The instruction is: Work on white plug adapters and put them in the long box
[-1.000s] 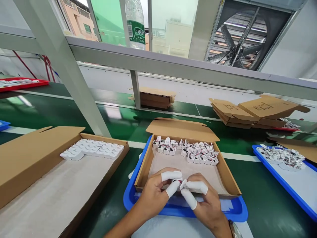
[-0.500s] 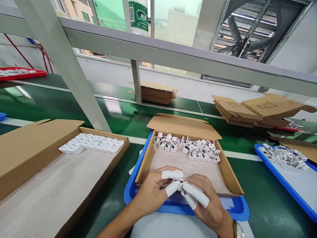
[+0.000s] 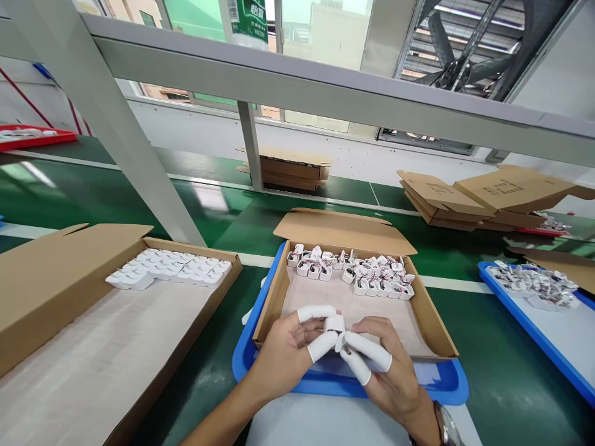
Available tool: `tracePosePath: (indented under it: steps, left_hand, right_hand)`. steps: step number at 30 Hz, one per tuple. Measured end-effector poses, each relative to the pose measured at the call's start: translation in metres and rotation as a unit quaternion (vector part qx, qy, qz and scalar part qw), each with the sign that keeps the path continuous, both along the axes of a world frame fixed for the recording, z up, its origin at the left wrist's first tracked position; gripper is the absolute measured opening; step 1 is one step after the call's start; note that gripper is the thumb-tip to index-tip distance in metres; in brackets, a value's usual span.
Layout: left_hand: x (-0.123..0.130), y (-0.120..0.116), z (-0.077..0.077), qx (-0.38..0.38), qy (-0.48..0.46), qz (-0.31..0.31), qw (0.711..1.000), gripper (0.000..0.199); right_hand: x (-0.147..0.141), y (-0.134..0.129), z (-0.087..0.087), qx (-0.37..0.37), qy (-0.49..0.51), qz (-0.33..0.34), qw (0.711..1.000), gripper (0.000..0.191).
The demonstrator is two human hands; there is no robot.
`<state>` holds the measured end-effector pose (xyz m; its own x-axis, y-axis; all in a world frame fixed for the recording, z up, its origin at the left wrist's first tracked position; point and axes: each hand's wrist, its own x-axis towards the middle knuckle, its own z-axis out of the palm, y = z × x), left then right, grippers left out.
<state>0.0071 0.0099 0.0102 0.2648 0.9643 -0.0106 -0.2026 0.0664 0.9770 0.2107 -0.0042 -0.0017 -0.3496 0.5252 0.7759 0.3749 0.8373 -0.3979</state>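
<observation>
My left hand (image 3: 284,347), with white finger cots on thumb and index finger, pinches a small white plastic housing (image 3: 334,323) over the near part of an open cardboard box. Close against it, my right hand (image 3: 395,375), also in finger cots, is closed on a small white piece (image 3: 341,340) that meets the housing. Fingers hide most of that piece, so its kind is unclear. Farther back in the cardboard box (image 3: 430,319), several white housings (image 3: 379,285) with red and dark wires stand in rows. Under the box lies a blue tray (image 3: 458,387).
At left, an open cardboard box (image 3: 204,319) holds rows of white housings (image 3: 171,267). To the right, a blue tray (image 3: 525,322) carries a heap of wired white parts (image 3: 534,282). A grey frame post (image 3: 106,118) rises behind the left box. More cardboard boxes (image 3: 493,192) lie farther back.
The housing in my left hand has been turned, so its smooth white outside now shows instead of the red wire. My right hand stays close to it.
</observation>
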Motion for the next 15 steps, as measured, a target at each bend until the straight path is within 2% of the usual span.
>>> tracePosePath:
  steps: [4, 7, 12, 13, 15]
  left_hand:
    - [-0.003, 0.002, 0.001, -0.006, -0.037, -0.041, 0.998, 0.032]
    - [-0.002, 0.002, -0.002, -0.003, -0.053, -0.033, 0.998, 0.032]
    - [0.001, 0.002, -0.009, -0.009, -0.038, -0.016, 0.999, 0.035]
    - [0.002, 0.001, -0.011, -0.003, -0.034, -0.013, 0.999, 0.035]
    - [0.002, 0.001, -0.014, 0.02, -0.034, -0.008, 0.999, 0.033]
  right_hand:
    - [0.004, 0.001, 0.004, 0.004, 0.002, -0.012, 1.0, 0.06]
    - [0.003, 0.002, 0.004, -0.001, -0.005, -0.005, 1.0, 0.058]
    - [0.001, 0.003, -0.001, 0.013, -0.021, 0.033, 0.999, 0.066]
    - [0.002, 0.003, -0.001, 0.003, -0.023, 0.039, 0.999, 0.065]
    - [0.005, 0.004, -0.002, -0.063, -0.021, 0.05, 0.997, 0.058]
